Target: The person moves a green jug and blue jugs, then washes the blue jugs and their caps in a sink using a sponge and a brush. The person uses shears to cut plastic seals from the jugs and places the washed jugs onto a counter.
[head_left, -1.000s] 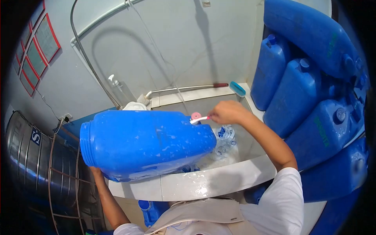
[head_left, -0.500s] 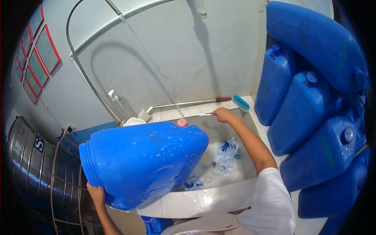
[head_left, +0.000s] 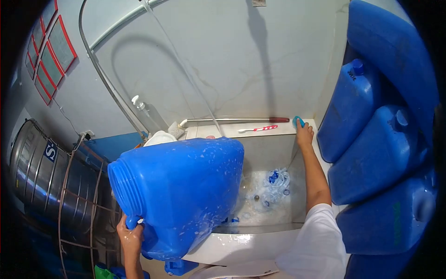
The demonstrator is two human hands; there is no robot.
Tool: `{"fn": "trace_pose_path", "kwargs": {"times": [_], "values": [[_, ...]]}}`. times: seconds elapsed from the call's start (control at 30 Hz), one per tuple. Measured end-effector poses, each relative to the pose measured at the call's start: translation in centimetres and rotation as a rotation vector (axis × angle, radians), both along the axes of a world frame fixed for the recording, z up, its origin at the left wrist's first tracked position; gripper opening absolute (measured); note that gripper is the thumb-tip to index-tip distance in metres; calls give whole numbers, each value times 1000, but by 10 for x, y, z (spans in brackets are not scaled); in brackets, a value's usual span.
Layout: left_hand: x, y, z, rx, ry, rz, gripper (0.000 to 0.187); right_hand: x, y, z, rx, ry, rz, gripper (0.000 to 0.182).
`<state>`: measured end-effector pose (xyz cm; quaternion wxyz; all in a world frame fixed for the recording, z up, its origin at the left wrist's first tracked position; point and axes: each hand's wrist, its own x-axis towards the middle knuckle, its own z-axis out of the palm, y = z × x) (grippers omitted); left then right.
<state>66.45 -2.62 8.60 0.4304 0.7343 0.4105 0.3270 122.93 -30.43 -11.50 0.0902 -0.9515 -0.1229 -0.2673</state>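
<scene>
Here, the left hand curls closed around the handle of the blue container, tilted across the basin's left side; the right hand, fingers bent, holds the teal brush at its far-right corner. 1 toothbrush lies along its back ledge.

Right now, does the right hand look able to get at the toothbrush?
Likely yes: the toothbrush lies uncovered on the ledge near the right hand, though it may need to release the teal scrubber.

Red-bordered sheets on pale wall; ribbed metal tank below, white socket near tank
</scene>
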Motion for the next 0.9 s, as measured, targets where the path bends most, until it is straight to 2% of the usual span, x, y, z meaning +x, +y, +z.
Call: {"fn": "trace_pose_path", "kwargs": {"times": [0.03,0.13,0.2,0.27,0.3,0.33,0.37,0.4,0.43,0.47,0.57,0.63,0.7,0.77,0.8,0.87,0.9], "values": [[3,1,-5,-15,-45,-17,25,0,-10,7,23,284,56,36],[9,-5,-6,-100,-63,-25,25,2,-8,12,41,252,34,43],[5,-3,-9,-104,-70,-19,24,13,17,7,532,278,286,44],[1,-1,-12,-110,-72,-10,22,-1,57,26,880,598,695,43],[0,0,-13,-116,-80,-14,22,-15,83,32,882,601,695,43],[-1,1,-14,-122,-91,-19,22,-31,111,39,935,706,700,32],[-2,2,-14,-120,-92,-20,22,-45,137,46,986,808,704,30],[-4,3,-14,-135,-101,-27,21,-60,161,30,1048,1158,664,39],[-6,3,-16,-150,-110,-32,21,-81,187,-8,1203,1307,645,41],[-9,4,-19,-146,-112,-26,21,-86,209,-93,1447,1631,650,40],[-17,10,-21,-146,-152,-6,18,-200,175,-114,1464,1778,629,39],[-14,8,-15,-169,-130,12,17,-223,158,-117,1455,1829,587,38],[-18,13,-19,-195,-135,5,17,-213,151,-112,1418,1855,531,37],[-19,19,-22,-216,-148,-20,17,-166,167,-77,1348,1842,513,36],[-20,21,-23,-220,-155,-23,17,-127,181,-55,1328,1933,625,35],[-21,24,-26,-223,-155,-36,17,-83,206,-14,1093,1727,660,33],[-21,26,-27,-223,-152,-34,18,-104,197,-25,1101,1720,655,33]]}}
